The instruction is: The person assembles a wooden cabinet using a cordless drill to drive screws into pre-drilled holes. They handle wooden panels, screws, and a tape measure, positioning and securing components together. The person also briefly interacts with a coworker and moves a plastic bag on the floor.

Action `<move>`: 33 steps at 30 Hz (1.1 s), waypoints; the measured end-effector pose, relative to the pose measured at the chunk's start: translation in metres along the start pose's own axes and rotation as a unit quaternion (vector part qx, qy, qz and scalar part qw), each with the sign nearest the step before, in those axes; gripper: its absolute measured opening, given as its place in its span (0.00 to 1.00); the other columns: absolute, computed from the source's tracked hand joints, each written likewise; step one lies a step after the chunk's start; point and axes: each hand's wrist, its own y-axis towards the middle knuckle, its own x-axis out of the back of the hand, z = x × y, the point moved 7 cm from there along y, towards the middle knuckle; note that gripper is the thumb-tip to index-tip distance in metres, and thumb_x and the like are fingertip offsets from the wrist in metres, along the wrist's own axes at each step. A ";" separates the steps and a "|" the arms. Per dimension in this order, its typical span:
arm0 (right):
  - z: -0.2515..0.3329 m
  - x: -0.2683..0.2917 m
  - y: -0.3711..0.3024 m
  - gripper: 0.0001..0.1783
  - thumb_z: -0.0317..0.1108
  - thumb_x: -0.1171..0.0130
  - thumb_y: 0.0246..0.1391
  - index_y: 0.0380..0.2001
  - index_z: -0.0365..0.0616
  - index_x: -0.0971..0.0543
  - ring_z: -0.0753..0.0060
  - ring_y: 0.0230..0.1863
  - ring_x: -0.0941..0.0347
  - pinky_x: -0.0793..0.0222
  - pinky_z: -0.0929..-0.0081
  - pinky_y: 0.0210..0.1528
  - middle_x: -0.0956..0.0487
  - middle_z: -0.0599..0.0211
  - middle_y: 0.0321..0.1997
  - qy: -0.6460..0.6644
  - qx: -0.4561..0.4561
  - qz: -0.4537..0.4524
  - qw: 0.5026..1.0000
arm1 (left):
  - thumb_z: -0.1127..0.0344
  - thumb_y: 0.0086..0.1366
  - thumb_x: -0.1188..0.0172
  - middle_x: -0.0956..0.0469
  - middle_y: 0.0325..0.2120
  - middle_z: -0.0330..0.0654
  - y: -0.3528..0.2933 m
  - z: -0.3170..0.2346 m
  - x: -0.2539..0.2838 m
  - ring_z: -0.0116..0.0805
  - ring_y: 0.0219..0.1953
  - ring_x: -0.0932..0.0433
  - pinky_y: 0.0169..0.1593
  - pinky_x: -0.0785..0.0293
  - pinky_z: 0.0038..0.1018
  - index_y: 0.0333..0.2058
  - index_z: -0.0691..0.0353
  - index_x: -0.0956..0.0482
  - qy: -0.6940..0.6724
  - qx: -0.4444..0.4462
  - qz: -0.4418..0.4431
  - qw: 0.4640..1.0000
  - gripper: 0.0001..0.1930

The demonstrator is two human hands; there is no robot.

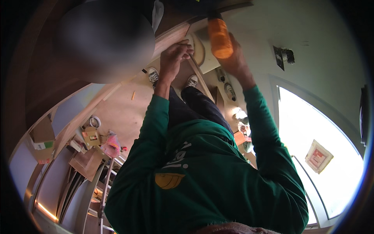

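My right hand (237, 62) is raised beside the wall, closed on an orange tool (221, 38) with a black end; motion blurs it, so its exact kind does not show. To its left, my left hand (176, 56) has its fingers curled in a pinch against the edge of a pale wooden board (171, 38). Whatever is between those fingertips, if anything, is too small to make out. Just beyond them, a narrow wooden strip (200, 76) runs down toward the floor. A pale, curved-edged piece (198, 48) shows between the two hands.
A pencil (133, 95) lies on the floor. Cardboard boxes (91, 135), a tape roll (94, 121), a pink bag (111, 145) and a ladder (104, 195) are at lower left. Shoes (230, 92) stand by the wall (269, 43), which has a recessed box (284, 57). A large blurred shape blocks the upper left.
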 end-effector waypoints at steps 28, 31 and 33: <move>0.055 -0.084 0.104 0.24 0.53 0.37 0.62 0.39 0.39 0.17 0.43 0.43 0.16 0.20 0.49 0.48 0.15 0.45 0.38 -0.220 0.124 0.170 0.953 | 0.60 0.68 0.30 0.17 0.28 0.35 -0.032 -0.035 0.017 0.18 0.24 0.28 0.29 0.32 0.20 0.41 0.65 0.13 0.212 0.009 -0.004 0.977 0.13; 0.078 -0.076 0.055 0.25 0.53 0.41 0.66 0.35 0.39 0.15 0.43 0.42 0.16 0.20 0.50 0.49 0.15 0.49 0.39 -0.237 0.030 0.307 0.921 | 0.60 0.68 0.30 0.18 0.26 0.35 -0.030 -0.050 -0.001 0.19 0.26 0.29 0.32 0.31 0.22 0.42 0.65 0.13 0.248 -0.068 0.021 0.966 0.14; 0.067 -0.078 0.045 0.23 0.51 0.42 0.66 0.36 0.39 0.15 0.44 0.44 0.17 0.20 0.50 0.49 0.16 0.50 0.39 -0.222 0.062 0.293 0.928 | 0.60 0.68 0.30 0.18 0.27 0.35 -0.031 -0.051 -0.004 0.19 0.28 0.28 0.34 0.30 0.23 0.43 0.66 0.13 0.250 -0.076 0.025 0.965 0.14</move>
